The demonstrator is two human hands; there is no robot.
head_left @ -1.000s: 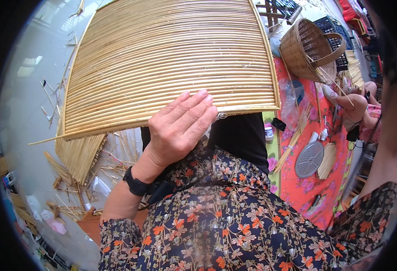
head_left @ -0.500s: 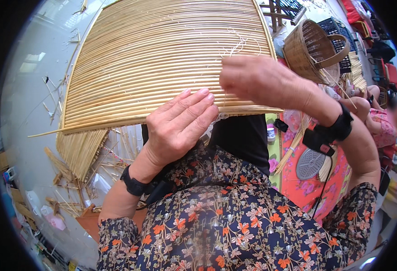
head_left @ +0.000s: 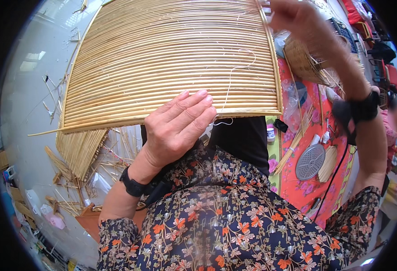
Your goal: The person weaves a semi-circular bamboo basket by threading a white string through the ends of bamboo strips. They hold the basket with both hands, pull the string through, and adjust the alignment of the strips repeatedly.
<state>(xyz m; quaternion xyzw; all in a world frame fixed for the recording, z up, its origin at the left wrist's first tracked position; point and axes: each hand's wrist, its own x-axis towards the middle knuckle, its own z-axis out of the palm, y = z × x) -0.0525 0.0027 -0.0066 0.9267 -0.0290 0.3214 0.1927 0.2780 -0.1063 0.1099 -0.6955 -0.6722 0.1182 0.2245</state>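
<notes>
From the head camera, a large panel of parallel pale cane strips [head_left: 171, 58] fills the upper middle of the picture, resting tilted over the person's lap with its near edge just above a black garment [head_left: 243, 140] and a dark floral blouse [head_left: 234, 226]. The left hand [head_left: 178, 126] lies on the near edge of the panel, palm down, fingers [head_left: 194, 101] close together and bent over the rim, pressing the edge rather than closed in a fist; a black band sits on its wrist [head_left: 133, 183]. A thin white thread [head_left: 232, 86] runs from the panel's edge beside this hand in a loose loop up across the strips toward the upper right. The right hand [head_left: 298, 18] is raised at the top right corner of the panel, fingers drawn together as if pinching; whether the thread's end is between them cannot be told. Its wrist bears a black band too [head_left: 363, 108]. To the right, beyond the panel, stands a round woven basket [head_left: 304, 61] on a red flowered cloth [head_left: 325, 180], with a grey round perforated disc [head_left: 310, 161] lying on the cloth. To the left, below the panel, loose cane strips [head_left: 78, 149] lie scattered on the pale floor [head_left: 22, 104].
</notes>
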